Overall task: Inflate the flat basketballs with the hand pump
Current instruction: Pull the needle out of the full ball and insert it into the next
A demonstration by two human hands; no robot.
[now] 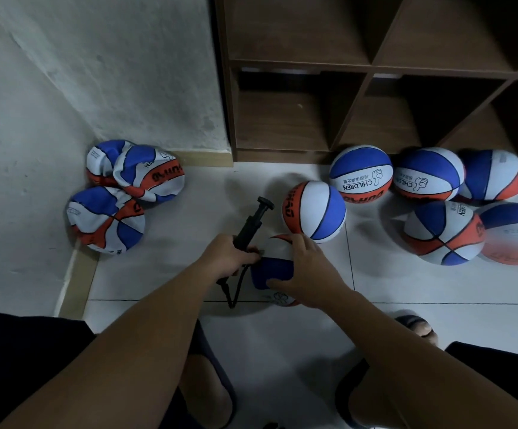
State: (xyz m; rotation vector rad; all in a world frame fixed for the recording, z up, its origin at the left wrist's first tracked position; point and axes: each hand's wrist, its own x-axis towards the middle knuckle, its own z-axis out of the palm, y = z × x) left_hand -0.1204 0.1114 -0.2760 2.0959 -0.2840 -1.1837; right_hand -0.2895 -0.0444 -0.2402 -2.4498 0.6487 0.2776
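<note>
Left hand (pixel 224 254) grips the black pump (pixel 249 226), fingers curled round its barrel; right hand (pixel 309 267) rests spread on the basketball (pixel 274 264) on the tiled floor (pixel 422 289), between three flat balls (pixel 127 193) and round ones (pixel 360 176).

Dim, even indoor light with a cool cast. Soft shadows pool under the round blue, white and orange basketballs (pixel 360 174) at 2 o'clock. Wide-angle bending skews the brown wooden cubby shelf (pixel 375 69) at 1 o'clock; the 3 o'clock edge blurs.
</note>
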